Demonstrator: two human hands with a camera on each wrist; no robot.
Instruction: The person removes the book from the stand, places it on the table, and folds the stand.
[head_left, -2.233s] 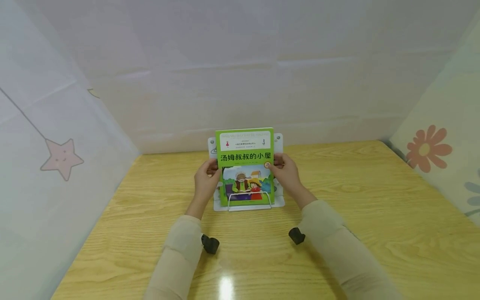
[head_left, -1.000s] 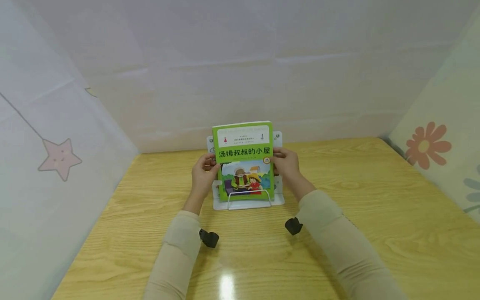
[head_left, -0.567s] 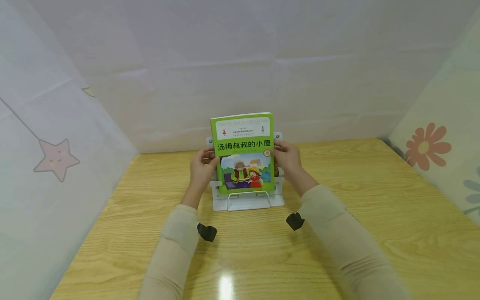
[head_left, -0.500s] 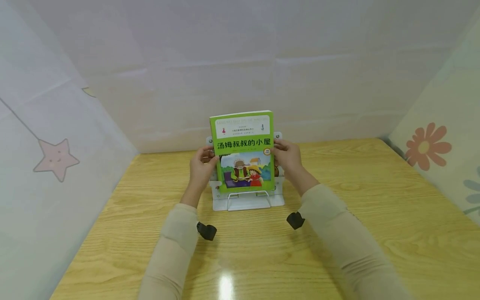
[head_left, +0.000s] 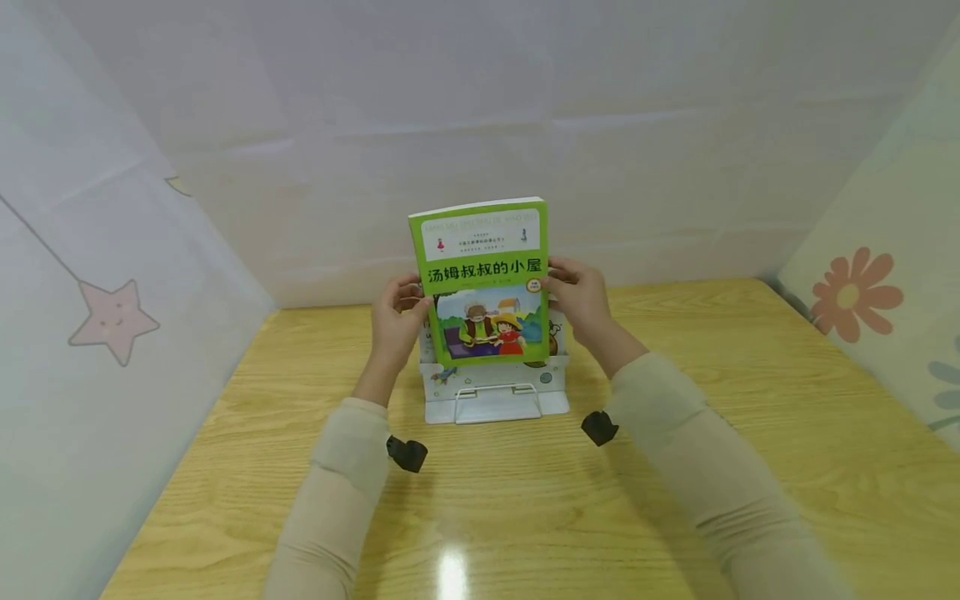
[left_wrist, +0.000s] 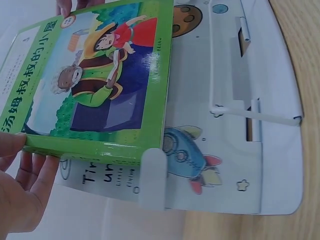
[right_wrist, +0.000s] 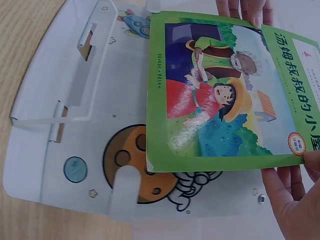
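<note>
Both hands hold a green picture-covered book [head_left: 483,287] upright by its two side edges. My left hand [head_left: 395,321] pinches the left edge, thumb in front and the other fingers partly behind. At the right edge my right hand [head_left: 583,302] grips the same way. Behind and below the book stands a white book stand [head_left: 495,407] printed with cartoons. In the left wrist view a blue rocket print [left_wrist: 185,152] shows on its back panel, beside a white side clip [left_wrist: 153,177]. The right wrist view shows a brown planet print [right_wrist: 132,160] on the panel; the book's bottom edge is above the stand's wire bar [head_left: 497,388].
The stand sits on a wooden table [head_left: 495,517] near its far edge. A pale cloth backdrop [head_left: 480,108] rises behind, with a star [head_left: 114,321] on the left side and a flower [head_left: 857,294] on the right. Black wrist cameras [head_left: 408,454] hang under the sleeves.
The book has risen from behind the wire bar, both hands moving up with it. More of the stand's printed panel is exposed below it. The stand has stayed in place.
</note>
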